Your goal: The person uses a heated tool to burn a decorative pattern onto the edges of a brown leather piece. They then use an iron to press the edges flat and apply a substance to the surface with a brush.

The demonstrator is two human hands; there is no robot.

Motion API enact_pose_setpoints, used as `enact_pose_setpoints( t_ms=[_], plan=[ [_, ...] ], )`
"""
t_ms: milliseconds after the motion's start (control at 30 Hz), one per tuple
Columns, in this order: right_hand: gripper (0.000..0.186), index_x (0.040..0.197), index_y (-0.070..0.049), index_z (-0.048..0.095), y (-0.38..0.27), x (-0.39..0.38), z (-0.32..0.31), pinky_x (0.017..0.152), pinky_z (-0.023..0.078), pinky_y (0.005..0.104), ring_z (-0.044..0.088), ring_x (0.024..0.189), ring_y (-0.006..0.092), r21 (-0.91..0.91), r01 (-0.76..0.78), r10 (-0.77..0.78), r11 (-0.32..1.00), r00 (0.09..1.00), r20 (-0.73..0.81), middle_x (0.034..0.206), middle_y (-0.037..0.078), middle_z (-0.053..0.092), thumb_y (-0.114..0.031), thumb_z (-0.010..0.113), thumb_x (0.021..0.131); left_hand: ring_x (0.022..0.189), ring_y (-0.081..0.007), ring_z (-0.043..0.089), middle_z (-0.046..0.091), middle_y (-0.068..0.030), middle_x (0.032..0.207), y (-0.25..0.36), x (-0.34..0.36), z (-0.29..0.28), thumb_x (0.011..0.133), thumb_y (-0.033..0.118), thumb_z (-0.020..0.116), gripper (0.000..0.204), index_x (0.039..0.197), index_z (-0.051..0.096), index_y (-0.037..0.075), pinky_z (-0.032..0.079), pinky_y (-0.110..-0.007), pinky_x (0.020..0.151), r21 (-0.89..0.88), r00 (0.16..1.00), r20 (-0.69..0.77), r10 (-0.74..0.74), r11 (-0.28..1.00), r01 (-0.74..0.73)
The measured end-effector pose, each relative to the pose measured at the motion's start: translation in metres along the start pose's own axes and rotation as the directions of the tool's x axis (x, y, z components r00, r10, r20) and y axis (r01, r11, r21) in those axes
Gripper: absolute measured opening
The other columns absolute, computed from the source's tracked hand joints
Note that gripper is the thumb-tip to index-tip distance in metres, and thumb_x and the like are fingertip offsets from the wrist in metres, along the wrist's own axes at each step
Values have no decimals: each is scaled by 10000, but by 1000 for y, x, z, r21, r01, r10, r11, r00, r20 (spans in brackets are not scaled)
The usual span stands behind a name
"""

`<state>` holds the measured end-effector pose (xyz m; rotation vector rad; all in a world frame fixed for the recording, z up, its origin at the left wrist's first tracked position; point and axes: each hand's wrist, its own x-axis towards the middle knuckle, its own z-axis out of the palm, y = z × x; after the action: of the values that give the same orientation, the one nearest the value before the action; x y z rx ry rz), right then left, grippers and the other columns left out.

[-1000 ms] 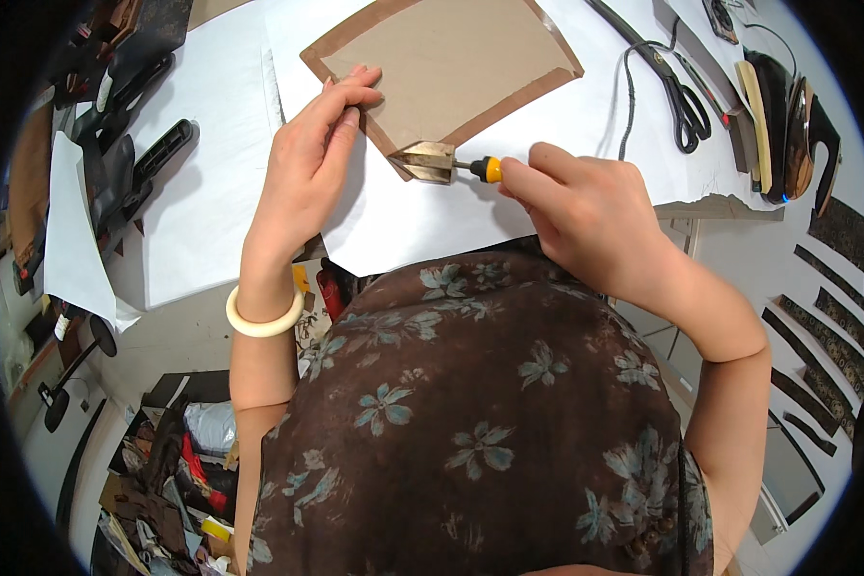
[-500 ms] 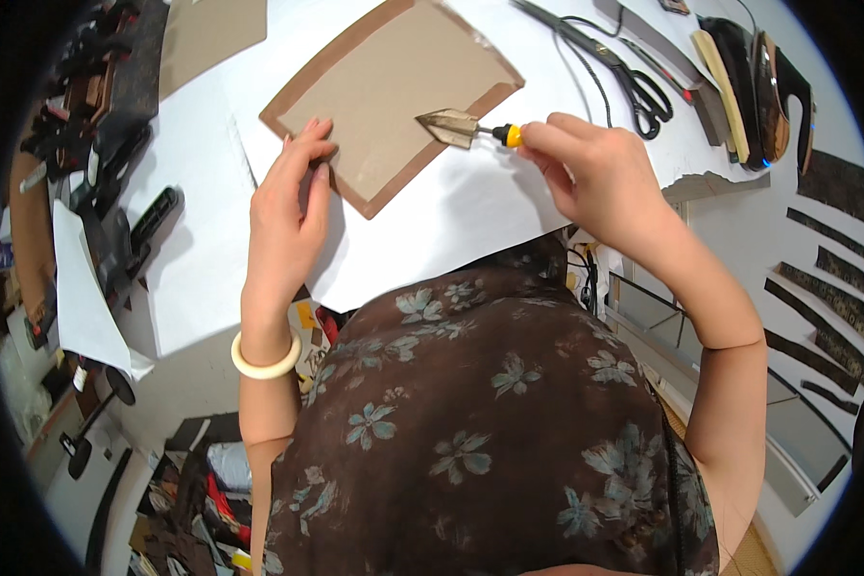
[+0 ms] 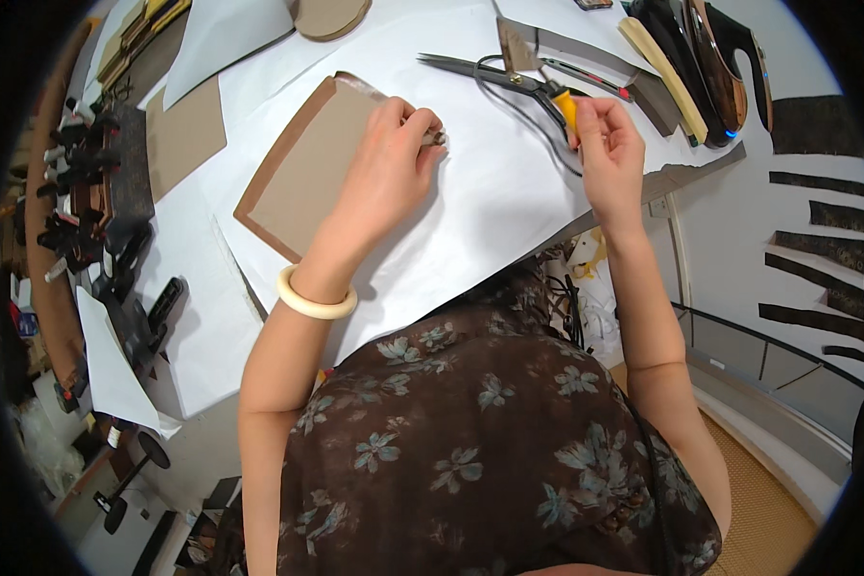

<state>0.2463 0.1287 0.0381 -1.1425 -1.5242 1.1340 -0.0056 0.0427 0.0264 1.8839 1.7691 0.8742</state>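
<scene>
My right hand (image 3: 612,158) pinches the yellow handle of a tool (image 3: 564,108). The tool's flat, pointed metal head is raised toward the far side, over the black scissors (image 3: 509,79). A grey-brown board (image 3: 307,158) with darker brown borders lies on white paper. At its right corner, the bent fingers of my left hand (image 3: 389,163) close on a small bit of brown edge. The hand covers much of that side, so the exact grip is partly hidden. My left wrist wears a cream bangle (image 3: 317,296).
A black cord loops beside the scissors. A pen-like tool (image 3: 586,79) and a grey tray-like strip lie farther right, near a cream bar (image 3: 664,82) and dark upright tools. Bare board pieces (image 3: 187,134) lie at the left. Black-handled tools crowd the left edge.
My right hand has lifted the yellow-handled tool off the board's border, tipping its head away. My left hand has moved from the board's left side to its right corner. The view has shifted.
</scene>
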Motion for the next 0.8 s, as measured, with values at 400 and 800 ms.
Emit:
enact_pose_setpoints(
  t_ms=[400, 800],
  plan=[
    [146, 1131, 0, 686, 10, -37, -29, 729, 473, 217, 597, 829, 46, -95, -43, 44, 995, 999, 1, 900, 9, 711, -134, 634, 1106, 875, -250, 630, 600, -127, 1019, -11, 9, 20, 975, -39, 696, 79, 1031, 642, -29, 538, -359, 794, 2, 999, -3, -32, 999, 32],
    [143, 1083, 2, 708, 4, -45, -30, 687, 551, 283, 721, 763, 150, -288, 3, 24, 958, 996, 90, 886, 110, 762, -139, 694, 1061, 994, -292, 632, 550, -190, 1243, 1, -2, 10, 1011, -40, 656, 71, 1039, 591, -38, 549, -413, 878, -121, 979, 49, -200, 971, 205]
  ],
)
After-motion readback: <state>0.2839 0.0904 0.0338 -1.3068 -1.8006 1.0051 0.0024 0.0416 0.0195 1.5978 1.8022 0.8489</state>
